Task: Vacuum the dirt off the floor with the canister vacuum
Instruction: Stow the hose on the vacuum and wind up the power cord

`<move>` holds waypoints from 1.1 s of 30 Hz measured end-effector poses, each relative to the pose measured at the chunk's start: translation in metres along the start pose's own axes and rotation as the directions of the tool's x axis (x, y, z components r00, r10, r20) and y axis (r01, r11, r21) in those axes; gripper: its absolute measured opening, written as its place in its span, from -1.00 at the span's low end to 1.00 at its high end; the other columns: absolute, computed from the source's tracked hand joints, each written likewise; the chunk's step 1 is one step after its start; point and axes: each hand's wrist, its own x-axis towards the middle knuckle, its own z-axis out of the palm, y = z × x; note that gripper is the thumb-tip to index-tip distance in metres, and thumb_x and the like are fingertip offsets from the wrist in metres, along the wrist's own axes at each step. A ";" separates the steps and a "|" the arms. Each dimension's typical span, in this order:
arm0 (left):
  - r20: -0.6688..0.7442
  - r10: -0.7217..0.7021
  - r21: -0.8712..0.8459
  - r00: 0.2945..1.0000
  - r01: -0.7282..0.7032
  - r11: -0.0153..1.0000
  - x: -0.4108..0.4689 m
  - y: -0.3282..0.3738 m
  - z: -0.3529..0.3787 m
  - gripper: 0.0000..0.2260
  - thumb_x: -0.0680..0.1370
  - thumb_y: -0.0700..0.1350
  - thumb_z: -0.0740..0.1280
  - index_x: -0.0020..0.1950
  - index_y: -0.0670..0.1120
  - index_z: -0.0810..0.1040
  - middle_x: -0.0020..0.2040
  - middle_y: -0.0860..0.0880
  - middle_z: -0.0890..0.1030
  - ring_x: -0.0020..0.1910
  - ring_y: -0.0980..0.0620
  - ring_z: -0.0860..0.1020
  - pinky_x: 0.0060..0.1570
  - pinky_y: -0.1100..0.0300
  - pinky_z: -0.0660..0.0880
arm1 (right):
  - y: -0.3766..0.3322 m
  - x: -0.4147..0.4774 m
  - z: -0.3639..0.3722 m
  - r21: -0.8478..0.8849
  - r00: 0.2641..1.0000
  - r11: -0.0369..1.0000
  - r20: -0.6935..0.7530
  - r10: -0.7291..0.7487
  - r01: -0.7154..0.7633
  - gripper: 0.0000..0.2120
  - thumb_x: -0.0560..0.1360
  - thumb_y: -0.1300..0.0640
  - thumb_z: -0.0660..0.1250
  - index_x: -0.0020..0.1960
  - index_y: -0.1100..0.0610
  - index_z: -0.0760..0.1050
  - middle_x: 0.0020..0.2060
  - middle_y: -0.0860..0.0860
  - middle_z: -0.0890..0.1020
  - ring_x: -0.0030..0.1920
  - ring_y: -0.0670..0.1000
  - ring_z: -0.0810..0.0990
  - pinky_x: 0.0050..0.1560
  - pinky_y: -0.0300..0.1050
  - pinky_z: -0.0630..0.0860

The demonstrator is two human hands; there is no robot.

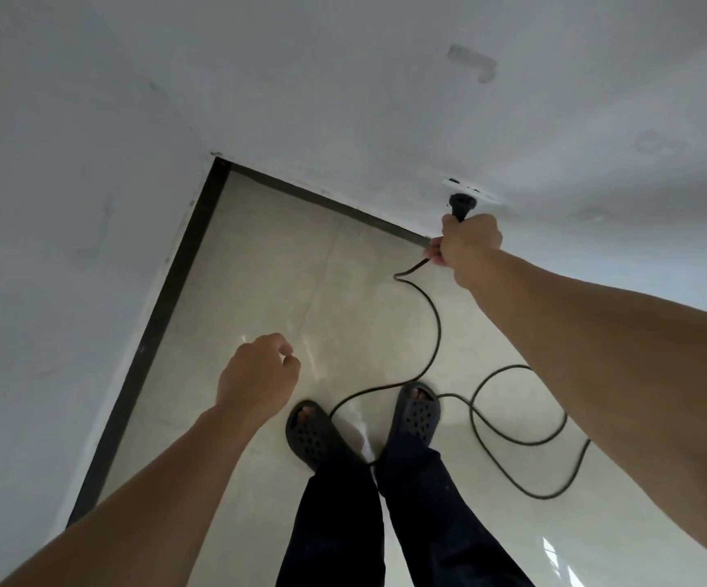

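My right hand [466, 247] is closed around a black power plug [457, 204], whose tip sits at a white wall socket [472, 192] low on the wall. The black power cord [436, 332] trails from my fist, curves down across the pale tiled floor [279, 281], passes between my feet and loops off to the right. My left hand [258, 374] hangs over the floor with its fingers loosely curled and nothing in it. The canister vacuum itself is out of view.
White walls meet in a corner, edged by a dark skirting strip [165, 307]. My feet in black perforated slippers [309, 434] stand on the tiles, with the cord lying between and beside them.
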 end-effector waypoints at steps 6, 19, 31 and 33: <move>-0.066 0.017 0.031 0.998 -0.015 0.999 0.003 0.003 -0.022 -0.82 0.57 -0.06 0.25 0.13 -0.03 0.56 -0.01 -0.04 0.62 -0.11 -0.02 0.57 -0.06 0.05 0.56 | 0.005 -0.001 -0.001 0.032 0.994 0.999 0.103 -0.032 0.029 -0.69 0.63 0.16 0.24 0.27 0.34 0.44 -0.11 0.18 0.61 -0.29 0.06 0.65 -0.34 -0.17 0.63; -0.098 0.030 0.005 0.995 -0.030 1.000 0.004 0.007 -0.027 -0.82 0.57 -0.10 0.27 0.14 -0.07 0.57 -0.09 -0.02 0.62 -0.16 0.03 0.59 -0.04 0.05 0.57 | 0.005 -0.004 0.003 -0.010 0.993 1.000 0.117 -0.022 0.024 -0.82 0.63 0.19 0.24 0.11 0.31 0.48 -0.10 0.14 0.61 -0.22 0.08 0.68 -0.09 -0.06 0.66; -0.108 0.025 0.009 0.994 -0.024 1.000 -0.021 0.016 -0.025 -0.83 0.58 -0.10 0.26 0.13 -0.08 0.56 -0.12 -0.04 0.61 -0.20 0.00 0.59 -0.07 0.03 0.59 | 0.089 -0.079 -0.006 -0.026 0.967 0.987 0.196 0.160 -0.158 -0.73 0.60 -0.02 0.33 -0.16 0.14 0.57 -0.20 0.10 0.69 -0.32 0.04 0.63 -0.11 0.02 0.64; -0.099 0.003 0.030 0.995 0.000 1.000 -0.027 0.011 -0.030 -0.81 0.58 -0.09 0.26 0.15 -0.08 0.56 -0.07 -0.06 0.61 -0.16 -0.01 0.58 -0.02 0.01 0.58 | 0.080 -0.081 -0.028 0.012 0.968 0.986 0.192 0.164 -0.169 -0.70 0.61 -0.02 0.32 -0.10 0.21 0.60 -0.24 0.10 0.65 -0.37 0.02 0.55 -0.25 -0.06 0.61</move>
